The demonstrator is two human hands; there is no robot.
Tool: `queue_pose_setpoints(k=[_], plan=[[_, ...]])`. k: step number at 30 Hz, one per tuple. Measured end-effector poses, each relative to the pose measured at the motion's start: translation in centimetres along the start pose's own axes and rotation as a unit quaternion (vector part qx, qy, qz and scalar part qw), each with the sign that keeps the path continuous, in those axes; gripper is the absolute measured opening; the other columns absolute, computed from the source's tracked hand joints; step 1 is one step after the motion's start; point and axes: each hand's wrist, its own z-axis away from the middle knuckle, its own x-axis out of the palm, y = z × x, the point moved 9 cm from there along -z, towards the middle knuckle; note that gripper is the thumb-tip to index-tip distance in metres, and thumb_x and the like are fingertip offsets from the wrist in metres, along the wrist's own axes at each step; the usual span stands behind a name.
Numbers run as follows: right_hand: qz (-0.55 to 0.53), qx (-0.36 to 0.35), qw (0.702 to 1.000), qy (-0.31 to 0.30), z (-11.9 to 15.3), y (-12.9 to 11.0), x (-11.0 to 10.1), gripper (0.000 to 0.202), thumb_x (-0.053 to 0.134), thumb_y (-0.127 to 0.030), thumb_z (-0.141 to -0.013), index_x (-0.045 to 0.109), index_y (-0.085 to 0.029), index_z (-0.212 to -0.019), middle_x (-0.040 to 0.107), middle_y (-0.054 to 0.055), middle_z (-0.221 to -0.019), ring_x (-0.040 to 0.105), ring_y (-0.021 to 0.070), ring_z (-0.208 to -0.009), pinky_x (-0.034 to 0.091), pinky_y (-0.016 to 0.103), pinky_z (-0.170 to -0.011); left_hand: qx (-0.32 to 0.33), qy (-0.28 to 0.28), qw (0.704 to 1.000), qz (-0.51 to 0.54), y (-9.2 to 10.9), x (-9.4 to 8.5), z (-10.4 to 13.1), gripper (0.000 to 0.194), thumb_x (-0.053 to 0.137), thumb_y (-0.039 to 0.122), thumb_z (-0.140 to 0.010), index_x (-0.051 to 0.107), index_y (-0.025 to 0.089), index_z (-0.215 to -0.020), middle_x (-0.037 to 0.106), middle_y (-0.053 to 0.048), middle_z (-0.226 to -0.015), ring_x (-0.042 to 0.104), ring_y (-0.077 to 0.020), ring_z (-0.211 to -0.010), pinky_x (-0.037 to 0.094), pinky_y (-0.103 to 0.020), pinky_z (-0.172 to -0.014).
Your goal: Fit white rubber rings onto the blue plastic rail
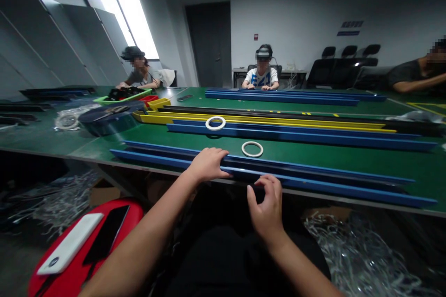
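Two long blue strips with a dark channel between them lie along the near edge of the green table. My left hand (209, 164) is wrapped over the near blue strip (348, 188), left of its middle. To its right, my right hand (267, 204) is raised in front of the table edge, thumb and curled fingers apart, with nothing visible between them. A white ring (252, 149) lies flat on the green table just beyond the strips. Another white ring (215, 123) rests on a farther blue strip (299, 135).
Yellow strips (265, 121) and black ones lie farther back. At left are a dark blue roll (109, 120), a yellow bin (159, 104) and a green tray (125, 98). A red stool (66, 246) holding two devices stands lower left. Several people sit around the table.
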Motion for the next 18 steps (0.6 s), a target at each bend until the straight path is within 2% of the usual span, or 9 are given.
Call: queue_pose_setpoints(k=[2, 3, 6, 8, 9, 11, 14, 16, 18], plan=[[-0.134, 0.09, 0.987, -0.017, 2.2, 1.0, 1.6, 0.027, 0.042, -0.051, -0.091, 0.049, -0.025, -0.094, 0.056, 0.015, -0.116, 0.052, 0.0292, -0.116, 0.04, 0.049, -0.102, 0.003, 0.021, 1.0, 0.003, 0.3, -0.4, 0.4, 0.078, 0.071, 0.069, -0.063, 0.059, 0.022, -0.124, 0.067, -0.012, -0.112, 0.06, -0.0321, -0.105, 0.042, -0.039, -0.09], [-0.202, 0.156, 0.966, -0.034, 3.2, 1.9, 2.7, 0.028, 0.041, -0.053, -0.091, 0.047, -0.025, -0.095, 0.057, 0.013, -0.11, 0.056, 0.0274, -0.109, 0.044, 0.047, -0.098, 0.005, 0.033, 0.999, 0.004, 0.5, -0.7, 0.6, 0.078, 0.072, 0.069, -0.063, 0.059, 0.021, -0.123, 0.067, -0.012, -0.111, 0.06, -0.0317, -0.104, 0.041, -0.04, -0.089], [-0.405, 0.348, 0.84, -0.092, 5.2, 3.9, 6.4, 0.038, 0.037, -0.06, -0.091, 0.044, -0.025, -0.102, 0.059, 0.01, -0.111, 0.065, 0.0244, -0.099, 0.053, 0.044, -0.088, 0.003, 0.065, 0.998, 0.004, 0.9, -1.5, 1.5, 0.076, 0.073, 0.066, -0.064, 0.058, 0.021, -0.123, 0.066, -0.011, -0.108, 0.058, -0.0311, -0.103, 0.04, -0.04, -0.089], [-0.488, 0.409, 0.762, -0.118, 5.3, 3.9, 7.5, 0.043, 0.036, -0.061, -0.091, 0.044, -0.023, -0.108, 0.059, 0.012, -0.12, 0.067, 0.0246, -0.101, 0.055, 0.043, -0.086, 0.001, 0.079, 0.997, 0.001, 1.2, -1.9, 2.1, 0.072, 0.073, 0.063, -0.066, 0.058, 0.021, -0.122, 0.065, -0.012, -0.107, 0.057, -0.0307, -0.103, 0.039, -0.041, -0.088], [-0.506, 0.422, 0.741, -0.128, 5.1, 3.8, 7.5, 0.043, 0.039, -0.06, -0.09, 0.045, -0.023, -0.11, 0.059, 0.012, -0.124, 0.068, 0.0249, -0.102, 0.055, 0.043, -0.087, 0.001, 0.084, 0.996, 0.001, 1.5, -2.0, 2.4, 0.07, 0.073, 0.062, -0.067, 0.058, 0.021, -0.122, 0.065, -0.012, -0.107, 0.057, -0.0305, -0.102, 0.039, -0.041, -0.088], [-0.508, 0.425, 0.732, -0.157, 4.5, 3.3, 6.9, 0.042, 0.051, -0.055, -0.088, 0.047, -0.022, -0.113, 0.058, 0.013, -0.128, 0.068, 0.0256, -0.103, 0.055, 0.042, -0.088, 0.004, 0.094, 0.996, 0.001, 2.1, -2.2, 3.0, 0.068, 0.073, 0.06, -0.068, 0.058, 0.02, -0.122, 0.065, -0.012, -0.108, 0.056, -0.0304, -0.102, 0.039, -0.042, -0.089], [-0.482, 0.421, 0.742, -0.197, 4.2, 2.9, 5.5, 0.046, 0.063, -0.05, -0.083, 0.049, -0.023, -0.116, 0.059, 0.013, -0.131, 0.068, 0.0266, -0.103, 0.056, 0.041, -0.084, 0.008, 0.112, 0.994, 0.002, 3.0, -2.7, 3.7, 0.068, 0.074, 0.057, -0.068, 0.058, 0.019, -0.122, 0.065, -0.012, -0.111, 0.056, -0.0304, -0.102, 0.038, -0.043, -0.089], [-0.465, 0.423, 0.752, -0.196, 4.1, 2.9, 4.6, 0.049, 0.065, -0.051, -0.081, 0.05, -0.022, -0.118, 0.062, 0.013, -0.128, 0.069, 0.0265, -0.102, 0.056, 0.04, -0.081, 0.004, 0.129, 0.992, 0.001, 3.5, -3.4, 4.0, 0.065, 0.075, 0.05, -0.069, 0.057, 0.02, -0.123, 0.065, -0.011, -0.112, 0.055, -0.0297, -0.103, 0.038, -0.044, -0.09], [-0.471, 0.419, 0.759, -0.16, 3.9, 2.9, 4.0, 0.053, 0.066, -0.053, -0.081, 0.05, -0.02, -0.119, 0.065, 0.012, -0.122, 0.069, 0.0256, -0.1, 0.057, 0.04, -0.081, -0.001, 0.149, 0.989, 0.0, 4.1, -4.4, 4.4, 0.062, 0.076, 0.043, -0.07, 0.056, 0.02, -0.124, 0.065, -0.01, -0.114, 0.055, -0.029, -0.105, 0.038, -0.044, -0.091]])
